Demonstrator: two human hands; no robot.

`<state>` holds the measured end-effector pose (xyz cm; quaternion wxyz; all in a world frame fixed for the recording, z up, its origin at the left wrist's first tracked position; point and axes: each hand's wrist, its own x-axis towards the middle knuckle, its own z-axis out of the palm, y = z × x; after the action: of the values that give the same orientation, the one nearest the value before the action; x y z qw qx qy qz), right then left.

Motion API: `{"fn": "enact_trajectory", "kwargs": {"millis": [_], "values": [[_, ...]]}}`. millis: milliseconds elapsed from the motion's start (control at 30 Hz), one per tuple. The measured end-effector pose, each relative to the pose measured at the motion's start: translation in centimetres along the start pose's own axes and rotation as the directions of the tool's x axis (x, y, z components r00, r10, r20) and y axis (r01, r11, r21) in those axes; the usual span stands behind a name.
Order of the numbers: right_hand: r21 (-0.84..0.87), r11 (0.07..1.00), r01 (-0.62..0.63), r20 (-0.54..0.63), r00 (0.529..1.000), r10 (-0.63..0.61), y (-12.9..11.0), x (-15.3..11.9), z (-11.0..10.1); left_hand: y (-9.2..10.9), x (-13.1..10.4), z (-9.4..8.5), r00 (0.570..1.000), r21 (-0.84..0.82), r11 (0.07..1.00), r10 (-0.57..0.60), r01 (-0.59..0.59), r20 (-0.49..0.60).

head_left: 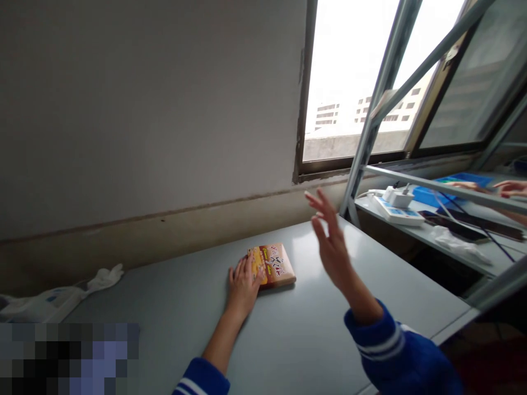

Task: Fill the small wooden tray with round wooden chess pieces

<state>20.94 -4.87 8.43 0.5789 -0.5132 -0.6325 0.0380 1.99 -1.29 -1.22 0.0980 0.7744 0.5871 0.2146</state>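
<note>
A small, flat brown-and-yellow package [276,264] with printed lettering lies on the grey table [177,318]. My left hand [244,282] is on its left end, the thumb over the top face and the fingers along the side. My right hand [332,249] is raised above the table, to the right of the package and apart from it. Its fingers are stretched out, with nothing in them. Blue sleeves with white stripes cover both my forearms.
White plastic bags [53,299] lie at the table's left end. A metal frame post [373,129] rises at the far right corner. Beyond it, a side shelf holds a power strip [397,211], a blue tray [428,196] and another person's hands [510,188]. The wall [164,109] borders the back.
</note>
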Motion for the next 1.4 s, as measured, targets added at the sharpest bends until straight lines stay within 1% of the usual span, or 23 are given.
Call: {"fn": "enact_trajectory", "kwargs": {"millis": [67,100,133,167,233,300,367,500,600,733,833,967,1033,1067,1100,1167,1233,1300,1400], "values": [[0.054,0.992,-0.113,0.089,0.990,0.108,2.0,-1.2,1.8,-0.3,0.0,0.3,1.000,-0.004,1.000,0.020,-0.020,-0.020],[0.067,0.980,-0.189,0.152,0.972,0.177,3.2,-2.0,2.8,-0.4,0.0,0.5,0.999,-0.002,1.000,0.029,-0.029,-0.025],[0.056,0.962,-0.266,0.230,0.941,0.247,4.4,-2.9,3.8,-0.6,0.0,0.6,0.999,0.003,0.999,0.036,-0.036,-0.023],[0.040,0.948,-0.316,0.276,0.915,0.294,5.4,-3.8,4.7,-0.7,0.0,0.8,0.999,0.010,0.999,0.038,-0.038,-0.019],[0.000,0.935,-0.355,0.384,0.863,0.327,6.9,-5.3,5.9,-0.8,0.1,1.0,1.000,0.024,1.000,0.020,-0.020,-0.016],[-0.032,0.933,-0.358,0.453,0.827,0.333,7.5,-6.1,6.6,-0.8,0.2,1.1,0.999,0.037,0.999,-0.019,0.020,-0.029],[-0.058,0.935,-0.351,0.477,0.813,0.335,7.6,-6.5,7.0,-0.9,0.4,1.2,0.998,0.052,0.997,-0.058,0.059,-0.030],[-0.080,0.943,-0.323,0.480,0.817,0.321,7.7,-6.5,7.3,-0.9,0.6,1.5,0.996,0.092,0.992,-0.090,0.091,-0.016],[-0.096,0.951,-0.294,0.490,0.818,0.302,7.9,-6.5,7.3,-0.9,0.7,1.6,0.996,0.102,0.991,-0.082,0.085,-0.032],[-0.140,0.950,-0.277,0.500,0.809,0.310,7.7,-6.5,7.1,-1.0,0.6,1.7,0.997,0.101,0.993,-0.063,0.066,-0.035],[-0.141,0.950,-0.277,0.501,0.808,0.310,7.6,-6.5,7.1,-1.2,0.6,1.8,0.997,0.097,0.994,-0.053,0.058,-0.047],[-0.119,0.946,-0.301,0.494,0.809,0.319,7.3,-6.4,7.1,-1.6,0.5,2.4,0.994,0.071,0.997,-0.022,0.029,-0.104],[-0.103,0.939,-0.329,0.469,0.817,0.337,7.3,-6.3,7.2,-2.0,0.5,2.7,0.991,0.039,0.999,0.009,-0.004,-0.132],[-0.100,0.932,-0.349,0.436,0.827,0.356,7.4,-6.2,7.1,-2.2,0.6,2.8,0.988,0.012,1.000,0.007,-0.005,-0.156],[-0.100,0.922,-0.373,0.388,0.839,0.382,7.5,-6.1,7.1,-2.4,0.8,2.8,0.982,-0.023,1.000,-0.015,0.011,-0.189],[-0.083,0.895,-0.438,0.258,0.858,0.444,8.1,-5.9,6.8,-3.0,1.2,2.7,0.959,-0.109,0.991,-0.101,0.074,-0.266],[-0.024,0.862,-0.506,0.143,0.852,0.503,8.9,-5.6,6.5,-3.7,1.7,2.5,0.931,-0.201,0.971,-0.190,0.131,-0.313],[0.055,0.832,-0.552,0.085,0.833,0.546,9.6,-5.4,6.2,-4.4,2.2,2.3,0.922,-0.275,0.950,-0.235,0.151,-0.307],[0.140,0.811,-0.568,0.048,0.822,0.567,10.4,-5.3,6.0,-5.2,2.6,2.3,0.918,-0.339,0.926,-0.270,0.165,-0.290]]}}
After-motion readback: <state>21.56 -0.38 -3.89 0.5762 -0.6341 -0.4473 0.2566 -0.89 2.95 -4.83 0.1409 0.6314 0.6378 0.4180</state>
